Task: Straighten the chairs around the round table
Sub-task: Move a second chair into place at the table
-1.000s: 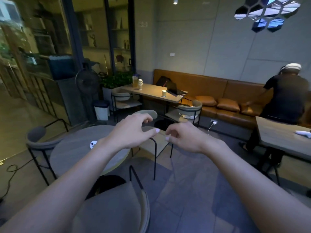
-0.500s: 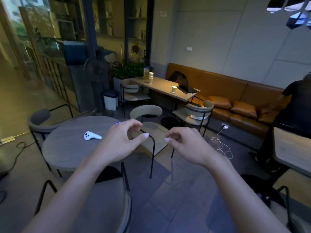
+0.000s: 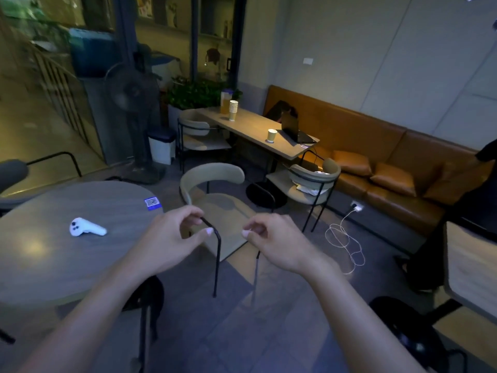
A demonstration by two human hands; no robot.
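Observation:
The round grey table (image 3: 53,265) fills the left side, with a white controller (image 3: 87,228) and a small blue sticker (image 3: 152,203) on top. A beige chair (image 3: 212,173) on a black metal frame stands to its right, angled away from it. My left hand (image 3: 172,238) and my right hand (image 3: 277,243) hover in front of that chair's front legs. Both have curled, parted fingers and hold nothing. The frame's front-left corner shows in the gap between my left thumb and fingers. A dark grey chair (image 3: 12,170) is at the table's far left. A black chair frame (image 3: 144,327) pokes out under the near edge.
Behind stands a rectangular table (image 3: 252,127) with paper cups and a laptop, and a beige chair (image 3: 314,179) holding white cloth. A white cable (image 3: 344,243) lies looped on the floor. A person (image 3: 470,205) stands right, by another table (image 3: 470,265). A fan (image 3: 134,103) and bin (image 3: 161,149) are by the glass.
The view has moved forward and right, so the beige chair is closer and more central. Both hands keep the same curled pose and now overlap the chair's front legs.

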